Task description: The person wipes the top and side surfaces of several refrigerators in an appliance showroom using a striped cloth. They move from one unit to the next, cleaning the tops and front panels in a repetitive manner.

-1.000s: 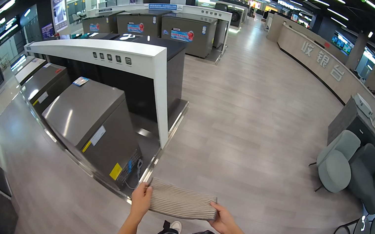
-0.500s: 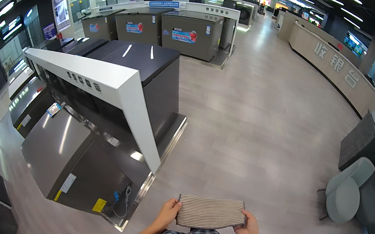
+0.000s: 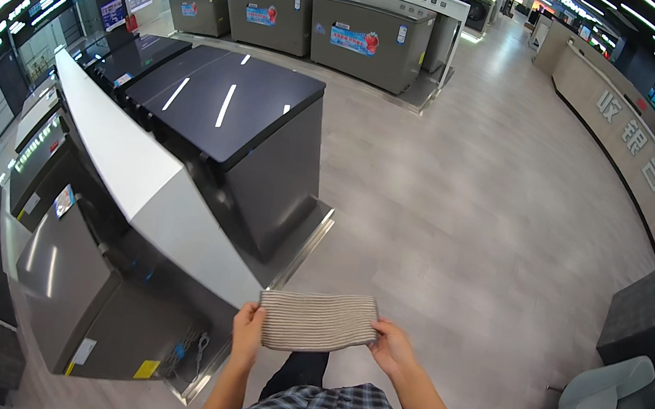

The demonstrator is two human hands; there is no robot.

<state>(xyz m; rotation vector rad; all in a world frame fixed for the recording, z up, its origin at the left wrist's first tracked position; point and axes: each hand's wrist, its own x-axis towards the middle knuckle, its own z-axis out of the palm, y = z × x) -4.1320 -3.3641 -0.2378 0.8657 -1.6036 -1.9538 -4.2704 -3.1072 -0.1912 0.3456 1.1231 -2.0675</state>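
A beige-and-grey striped cloth (image 3: 318, 322), folded into a flat rectangle, is stretched level in front of my body. My left hand (image 3: 247, 332) pinches its left edge, thumb on top. At the opposite end, my right hand (image 3: 392, 347) grips the upper right corner. Both hands are closed on the fabric; the fingers beneath it are hidden. Close to my left, the white display frame (image 3: 173, 186) stands beside a dark chest freezer (image 3: 268, 142) with a glossy lid. The cloth's upper left corner overlaps the frame's near end in view.
Grey chest freezers (image 3: 369, 41) line a platform at the back. A nearer grey freezer (image 3: 68, 282) sits at lower left, with a coiled cord (image 3: 189, 351) by it. A long curved counter (image 3: 619, 142) runs along the right. A pale chair (image 3: 599, 406) stands by a grey desk (image 3: 651, 305).
Both hands have moved left and up in the picture with the cloth between them. The view has shifted, the display frame now looms closer, and a dark-trousered leg shows below the cloth.
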